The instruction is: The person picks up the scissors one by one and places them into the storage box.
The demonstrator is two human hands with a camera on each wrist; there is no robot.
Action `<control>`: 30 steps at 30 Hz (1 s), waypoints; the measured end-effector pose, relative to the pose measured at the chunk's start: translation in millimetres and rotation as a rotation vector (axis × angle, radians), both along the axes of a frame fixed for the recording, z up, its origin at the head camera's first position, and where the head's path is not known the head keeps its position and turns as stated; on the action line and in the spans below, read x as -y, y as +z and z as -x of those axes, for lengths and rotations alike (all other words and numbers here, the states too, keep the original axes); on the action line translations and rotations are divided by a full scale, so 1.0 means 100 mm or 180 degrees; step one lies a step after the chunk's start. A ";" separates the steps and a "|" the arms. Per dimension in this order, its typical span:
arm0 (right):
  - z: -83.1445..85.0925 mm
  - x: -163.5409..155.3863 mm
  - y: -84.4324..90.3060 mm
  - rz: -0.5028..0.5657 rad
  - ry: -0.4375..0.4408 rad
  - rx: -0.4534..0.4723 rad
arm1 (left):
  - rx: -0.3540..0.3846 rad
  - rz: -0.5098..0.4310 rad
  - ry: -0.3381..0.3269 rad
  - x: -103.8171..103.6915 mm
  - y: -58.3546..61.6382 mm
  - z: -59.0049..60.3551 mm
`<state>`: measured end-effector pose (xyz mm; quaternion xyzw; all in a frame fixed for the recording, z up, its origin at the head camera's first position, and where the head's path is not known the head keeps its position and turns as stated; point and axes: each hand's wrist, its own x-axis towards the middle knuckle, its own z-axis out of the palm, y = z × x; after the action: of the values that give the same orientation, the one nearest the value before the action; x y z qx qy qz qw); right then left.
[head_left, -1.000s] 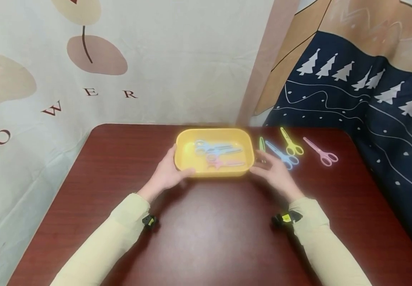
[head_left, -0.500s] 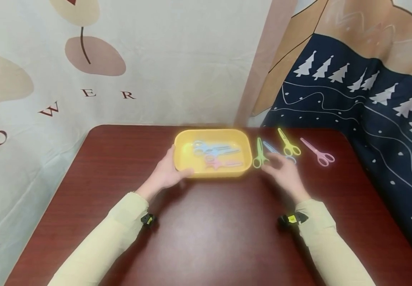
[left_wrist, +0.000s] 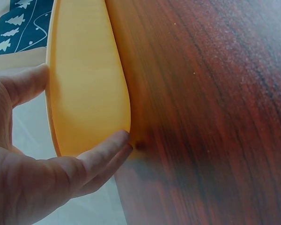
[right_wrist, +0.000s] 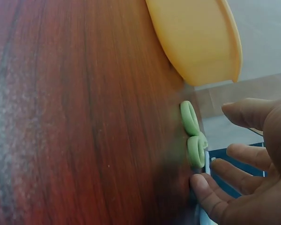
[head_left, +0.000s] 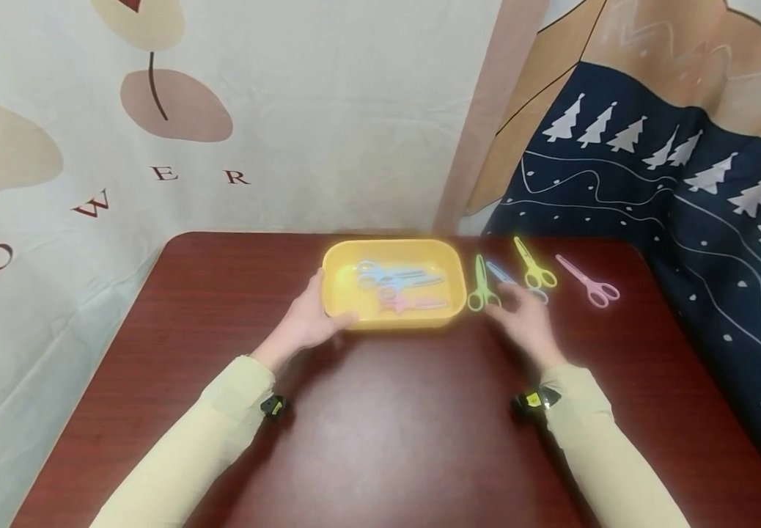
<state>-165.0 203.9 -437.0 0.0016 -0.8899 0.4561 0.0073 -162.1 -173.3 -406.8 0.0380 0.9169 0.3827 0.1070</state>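
A yellow plastic tray (head_left: 394, 321) stands near the back of the table, with blue scissors (head_left: 413, 280) and pink scissors (head_left: 420, 302) lying inside. My left hand (head_left: 304, 315) holds its front left corner; the left wrist view shows thumb and fingers against the yellow wall (left_wrist: 86, 70). To the tray's right, green scissors (head_left: 479, 275) lie with both finger loops toward me. Beside those loops, my right hand (head_left: 527, 323) hovers with fingers spread, holding nothing. Its fingers partly cover another pair of blue scissors (head_left: 501, 272).
Yellow scissors (head_left: 537, 271) and pink scissors (head_left: 590, 282) lie farther right on the dark red-brown table (head_left: 367, 425). A pale printed cloth (head_left: 328, 132) hangs behind the table, and a dark blue cloth with white trees (head_left: 618, 183) hangs at the right.
My right hand has left the tray's right side and moved right, uncovering the green scissors and covering part of the blue pair. My left hand has stayed on the tray.
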 end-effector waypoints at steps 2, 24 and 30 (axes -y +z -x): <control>0.02 0.02 0.00 -0.0047 0.0007 0.0043 | -0.0001 0.0002 0.0003 0.00 0.01 0.00; 0.18 0.19 -0.10 -0.0749 -0.0084 0.0079 | -0.0018 0.0064 0.0020 -0.02 0.02 -0.01; 0.20 0.20 -0.09 -0.0980 -0.0015 0.0135 | 0.0015 0.0099 0.0034 -0.02 0.04 -0.02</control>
<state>-184.7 184.3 -446.2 -0.0091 -0.9493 0.3142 -0.0107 -160.0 -171.1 -402.5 0.0306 0.9226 0.3690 0.1077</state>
